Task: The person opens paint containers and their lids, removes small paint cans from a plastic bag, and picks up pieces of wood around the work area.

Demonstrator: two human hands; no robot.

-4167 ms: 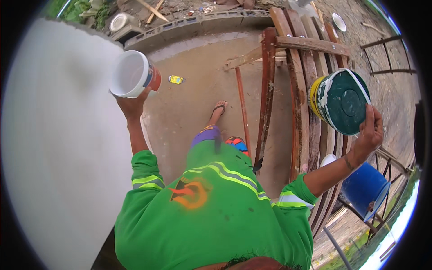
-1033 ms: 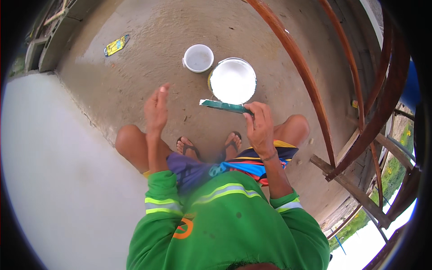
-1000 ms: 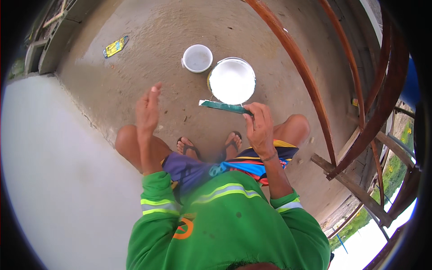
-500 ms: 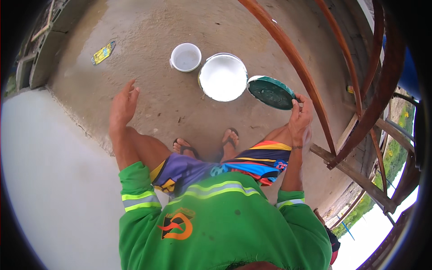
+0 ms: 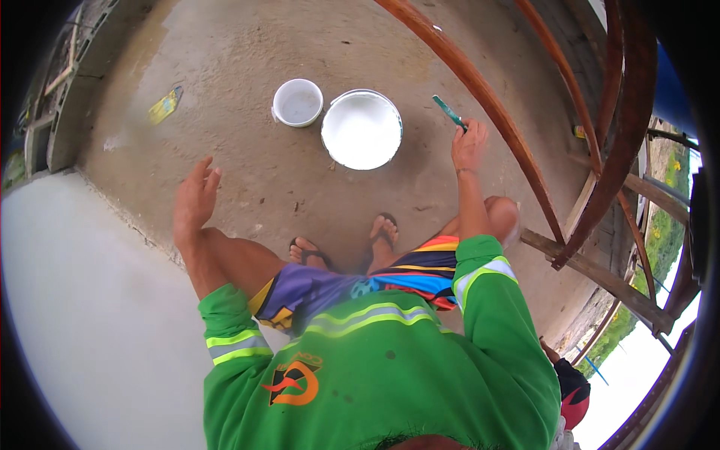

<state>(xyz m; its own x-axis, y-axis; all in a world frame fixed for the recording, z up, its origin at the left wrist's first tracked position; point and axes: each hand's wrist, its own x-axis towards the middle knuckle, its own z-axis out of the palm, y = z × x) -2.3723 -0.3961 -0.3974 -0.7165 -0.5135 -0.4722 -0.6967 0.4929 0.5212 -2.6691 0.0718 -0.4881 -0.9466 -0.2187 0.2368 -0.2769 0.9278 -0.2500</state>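
Observation:
My right hand (image 5: 469,146) reaches forward, its fingers gripping a green bucket lid (image 5: 448,112), which is turned almost edge-on so its flat faces hardly show. To the left of that hand, a large white bucket (image 5: 362,97) stands on the ground, its inside bright white. Beside it on the left is a smaller white bucket (image 5: 298,103) with grey-looking contents; whether that is liquid I cannot tell. Past my left knee hovers my left hand (image 5: 196,196), fingers extended and holding nothing.
A crumpled yellow packet (image 5: 163,106) lies on the rough ground at the left. A smooth pale surface (image 5: 90,292) fills the lower left. Curved reddish-brown bars (image 5: 480,82) and a timber rail (image 5: 592,277) stand at the right. Behind on the right shows a person's red-and-black headwear (image 5: 575,397).
My right hand has moved forward and left with the lid, turning it from face-showing to nearly edge-on. My left hand has shifted slightly, still open.

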